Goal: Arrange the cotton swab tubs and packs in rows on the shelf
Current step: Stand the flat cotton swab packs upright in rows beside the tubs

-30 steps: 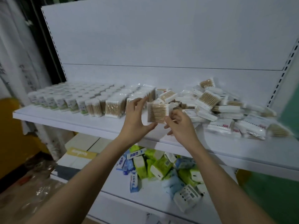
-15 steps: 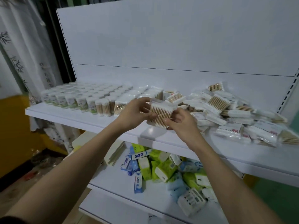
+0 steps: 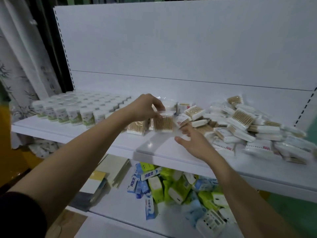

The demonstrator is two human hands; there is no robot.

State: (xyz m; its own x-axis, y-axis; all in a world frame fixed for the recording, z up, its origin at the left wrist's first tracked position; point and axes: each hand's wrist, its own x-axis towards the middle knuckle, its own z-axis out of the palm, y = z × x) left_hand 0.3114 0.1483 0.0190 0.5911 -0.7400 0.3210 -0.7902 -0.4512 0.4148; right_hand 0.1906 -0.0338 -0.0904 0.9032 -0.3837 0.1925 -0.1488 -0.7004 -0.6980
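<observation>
Placing step: left hand (image 3: 147, 107) pinched a cotton swab pack (image 3: 163, 123) upright on the shelf (image 3: 103, 134) beside the front-row pack (image 3: 137, 127); right hand (image 3: 193, 143) open, empty, near the loose pile (image 3: 248, 124); next likely needed squaring it, then another pack.

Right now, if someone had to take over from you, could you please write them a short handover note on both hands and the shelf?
Left hand: gripping the top of a cotton swab pack, standing it upright on the shelf beside another upright pack.
Right hand: open, empty, near the loose pile of packs.
Done: tubs in rows at the shelf's left; a few packs standing.
Left: most packs lie jumbled on the right and need rows.
</observation>
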